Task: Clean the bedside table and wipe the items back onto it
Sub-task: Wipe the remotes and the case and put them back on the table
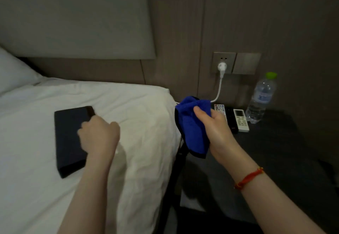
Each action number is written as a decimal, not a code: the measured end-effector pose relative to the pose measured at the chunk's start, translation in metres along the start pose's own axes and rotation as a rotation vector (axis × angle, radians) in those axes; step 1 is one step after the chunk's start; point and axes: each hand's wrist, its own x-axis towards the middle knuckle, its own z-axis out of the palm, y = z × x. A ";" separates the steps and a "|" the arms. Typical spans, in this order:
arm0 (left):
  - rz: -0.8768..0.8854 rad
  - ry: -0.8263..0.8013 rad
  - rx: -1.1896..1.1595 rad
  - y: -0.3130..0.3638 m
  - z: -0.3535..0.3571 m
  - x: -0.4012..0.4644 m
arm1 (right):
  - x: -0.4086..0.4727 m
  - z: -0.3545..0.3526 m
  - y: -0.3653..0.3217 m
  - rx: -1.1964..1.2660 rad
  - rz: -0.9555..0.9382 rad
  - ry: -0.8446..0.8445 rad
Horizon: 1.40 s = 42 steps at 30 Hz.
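dark bedside table (275,142) beside white bed (128,105); right hand (214,129) gripping blue cloth (194,123), left hand (99,134) blurred, unclear

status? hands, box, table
Right hand grips blue cloth. Left hand on dark box, grip blurred. Box on the bed. Remotes, bottle on table.

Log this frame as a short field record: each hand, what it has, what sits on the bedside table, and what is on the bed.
left hand: over the dark flat box, blurred; grip unclear
right hand: grips the blue cloth
bedside table: three remotes in a row, water bottle upright at the back
bed: white sheet, box lying flat on it
wall: white plug in the socket, cable running down behind the cloth
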 end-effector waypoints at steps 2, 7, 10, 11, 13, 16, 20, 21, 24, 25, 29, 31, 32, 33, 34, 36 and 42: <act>-0.164 0.005 0.108 -0.028 -0.011 0.020 | -0.003 0.015 0.001 -0.026 0.004 -0.031; -0.373 -0.150 0.140 -0.066 -0.027 0.045 | -0.008 0.047 0.004 -0.046 0.006 -0.082; -0.430 -0.231 0.113 -0.075 -0.026 0.046 | -0.010 0.058 0.007 -0.067 0.008 -0.101; -0.440 -0.245 0.117 -0.078 -0.024 0.045 | -0.010 0.060 0.008 -0.073 0.008 -0.106; -0.423 -0.246 0.122 -0.081 -0.022 0.041 | -0.010 0.063 0.009 -0.078 0.012 -0.115; -0.376 -0.197 0.029 -0.082 -0.019 0.038 | -0.011 0.067 0.010 -0.068 0.019 -0.121; -0.390 -0.110 -0.218 -0.076 -0.023 0.035 | -0.011 0.070 0.010 -0.049 0.025 -0.124; -0.384 -0.092 -0.266 -0.073 -0.026 0.035 | -0.011 0.070 0.010 -0.048 0.023 -0.124; -0.389 -0.109 -0.459 -0.071 -0.030 0.042 | -0.011 0.066 0.008 -0.033 0.022 -0.104; -0.404 -0.129 -0.539 -0.069 -0.032 0.042 | -0.011 0.064 0.007 -0.028 0.024 -0.093; -0.518 -0.212 -0.842 -0.060 -0.036 0.039 | -0.012 0.051 0.001 0.000 0.009 -0.045; -0.544 -0.238 -0.952 -0.054 -0.037 0.033 | -0.013 0.045 -0.004 0.029 -0.022 -0.015; -0.543 -0.264 -1.001 -0.050 -0.037 0.028 | -0.014 0.041 -0.006 0.032 -0.042 -0.003; -0.528 -0.313 -1.042 -0.045 -0.037 0.020 | -0.016 0.038 -0.009 0.027 -0.064 0.005; -0.511 -0.389 -1.079 -0.039 -0.037 0.010 | -0.018 0.035 -0.011 0.013 -0.091 0.011; -0.483 -0.571 -1.162 -0.024 -0.036 -0.013 | -0.022 0.029 -0.016 -0.046 -0.168 0.020; -0.311 -0.939 -1.276 0.030 -0.027 -0.078 | -0.036 0.020 -0.012 -0.386 -0.455 -0.190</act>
